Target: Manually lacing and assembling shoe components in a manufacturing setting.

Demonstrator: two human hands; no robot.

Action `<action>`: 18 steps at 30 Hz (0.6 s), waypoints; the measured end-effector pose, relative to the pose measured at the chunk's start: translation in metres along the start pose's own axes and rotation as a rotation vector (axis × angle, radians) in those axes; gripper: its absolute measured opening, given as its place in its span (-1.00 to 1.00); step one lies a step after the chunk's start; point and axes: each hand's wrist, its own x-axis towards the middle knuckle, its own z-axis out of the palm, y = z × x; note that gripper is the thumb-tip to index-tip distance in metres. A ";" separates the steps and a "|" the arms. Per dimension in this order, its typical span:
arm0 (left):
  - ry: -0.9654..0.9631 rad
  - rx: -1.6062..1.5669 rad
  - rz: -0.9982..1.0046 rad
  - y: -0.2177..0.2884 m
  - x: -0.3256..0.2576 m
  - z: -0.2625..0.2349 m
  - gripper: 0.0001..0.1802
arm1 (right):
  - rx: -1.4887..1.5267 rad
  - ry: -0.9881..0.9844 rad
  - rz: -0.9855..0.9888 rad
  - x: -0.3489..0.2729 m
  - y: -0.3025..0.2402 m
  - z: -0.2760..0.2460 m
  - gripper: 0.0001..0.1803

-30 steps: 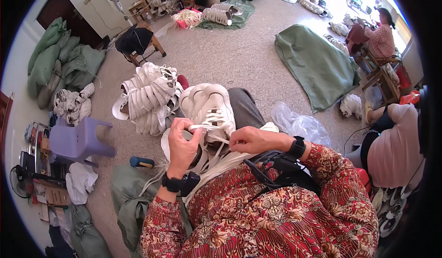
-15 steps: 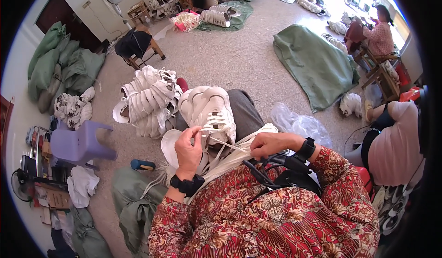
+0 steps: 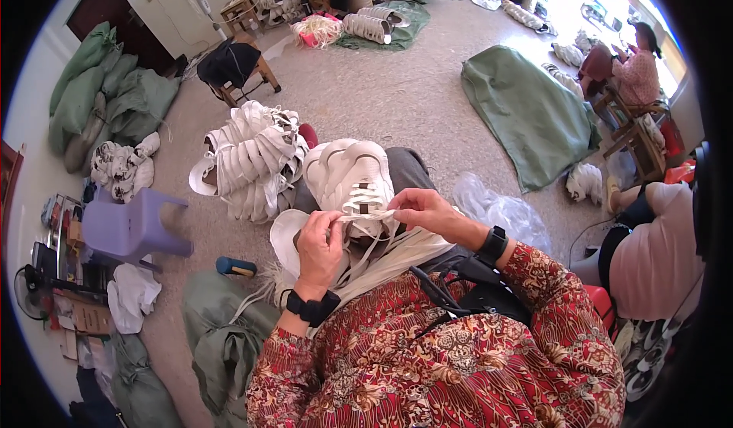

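A white shoe (image 3: pixel 347 172) rests on my lap, its toe pointing away from me. Lace crosses its upper part, and the shoelace (image 3: pixel 365 216) runs between my two hands over the shoe's opening. My left hand (image 3: pixel 318 248) pinches the lace at the left edge of the opening. On the other side my right hand (image 3: pixel 427 213) pinches it between thumb and forefinger. A bundle of loose white laces (image 3: pixel 374 275) lies across my lap beneath my hands. Another white shoe (image 3: pixel 285 237) shows partly beside my left hand.
A tall stack of white shoes (image 3: pixel 252 161) stands to the left on the floor. Nearby are a purple stool (image 3: pixel 134 226), a blue-black cylinder (image 3: pixel 236 266) and green sacks (image 3: pixel 221 329). A green cloth (image 3: pixel 527 115) and clear plastic (image 3: pixel 500 206) lie to the right. A person (image 3: pixel 649 237) sits close at right.
My right hand has moved left and up from beside my lap to the shoe's opening. The lace between my hands is now shorter and level. My left hand has stayed nearly in place.
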 end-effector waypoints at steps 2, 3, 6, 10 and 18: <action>0.016 -0.053 -0.043 -0.001 -0.001 0.000 -0.88 | -0.016 -0.047 -0.012 -0.003 -0.007 0.001 -0.76; 0.023 -0.053 -0.046 0.000 -0.001 0.000 -0.88 | -0.028 -0.089 -0.027 -0.004 -0.010 0.002 -0.78; 0.110 -0.090 -0.093 0.003 0.001 0.000 -0.87 | -0.090 -0.113 -0.038 -0.008 -0.002 -0.005 -0.80; 0.127 -0.150 -0.159 0.003 0.001 0.003 -0.87 | -0.239 0.066 0.003 -0.008 0.011 -0.010 -0.71; 0.173 -0.272 -0.299 0.000 -0.001 0.004 -0.87 | -0.149 0.087 0.118 0.004 0.019 0.001 -0.49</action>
